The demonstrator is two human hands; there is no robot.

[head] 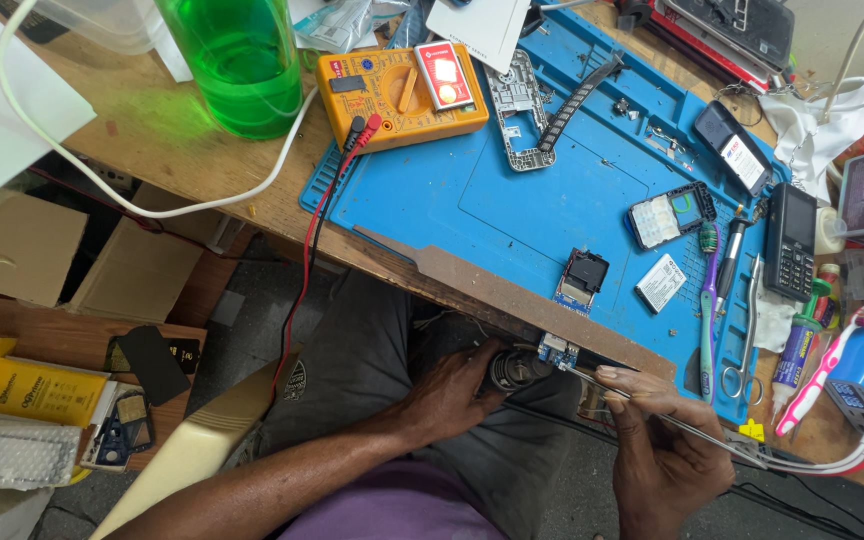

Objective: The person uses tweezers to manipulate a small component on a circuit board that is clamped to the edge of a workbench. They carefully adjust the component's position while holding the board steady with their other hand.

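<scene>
Circuit board (558, 351), small and blue, sits at the near edge of the desk (182, 150), just below the worn front lip of the blue silicone work mat (512, 210), between the person's two hands. Left hand (457, 395) is closed around a dark, round-bodied object (512, 370) held close against the board's left side; what that object is cannot be told from this view. Right hand (657, 440) is pinched shut on a thin metal-tipped tool (592, 378) with a cable trailing to the right, its tip touching or nearly touching the board. Judged by appearance, the board is very light, rigid and thin, with exposed components that would be fragile and easily damaged by pressure or bending; bare edges look the safest place to take hold, not the populated face. Farther right on the mat lie a second small module (582, 278), a white battery (661, 282) and a dark keypad phone (790, 240).
</scene>
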